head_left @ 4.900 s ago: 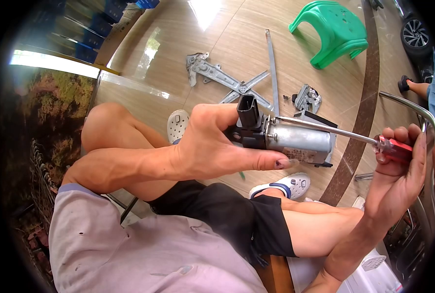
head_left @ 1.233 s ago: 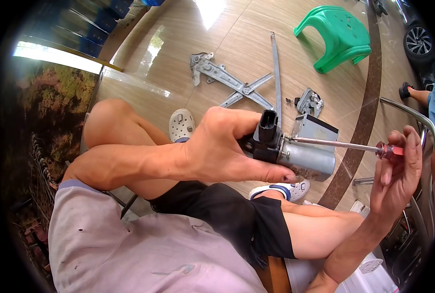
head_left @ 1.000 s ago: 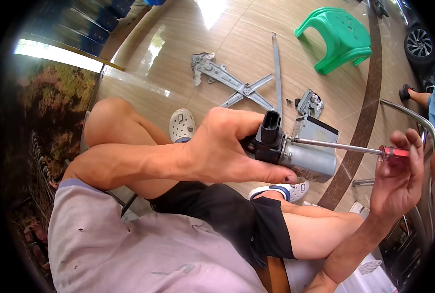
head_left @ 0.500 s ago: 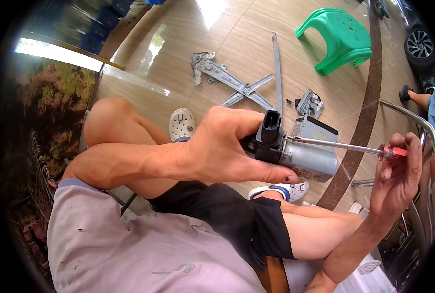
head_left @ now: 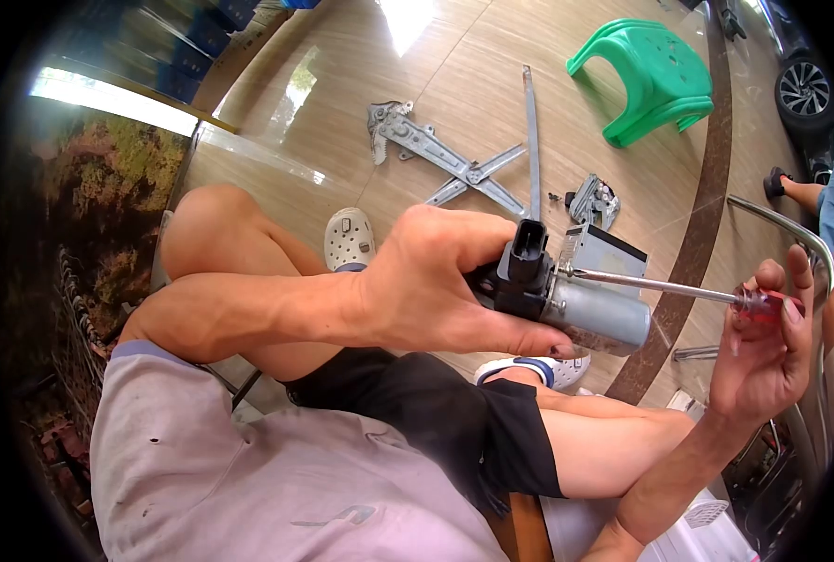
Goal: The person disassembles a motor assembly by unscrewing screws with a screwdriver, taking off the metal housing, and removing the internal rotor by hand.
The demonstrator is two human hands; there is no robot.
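Note:
My left hand (head_left: 445, 290) is wrapped round a small electric motor (head_left: 600, 314), which has a silver cylindrical can and a black plastic connector (head_left: 528, 245) pointing up. My right hand (head_left: 764, 347) holds a screwdriver (head_left: 661, 282) by its clear red handle. The steel shaft runs left, and its tip meets a screw at the joint between the black housing and the silver can. Fingers of the right hand curl about the handle, with the palm partly turned to me. The motor hangs above the floor, over my lap's far side.
On the tiled floor lie a metal scissor-type window regulator (head_left: 454, 173), a smaller metal mechanism (head_left: 593, 201) and a grey box-like part (head_left: 604, 258). A green plastic stool (head_left: 647, 75) stands beyond. A bent metal tube frame (head_left: 796, 225) and another person's leg (head_left: 804, 194) are at right.
The motor has tilted slightly and shifted a little down and right. My right hand's fingers have moved round the screwdriver handle, which has turned; the tip stays at the screw.

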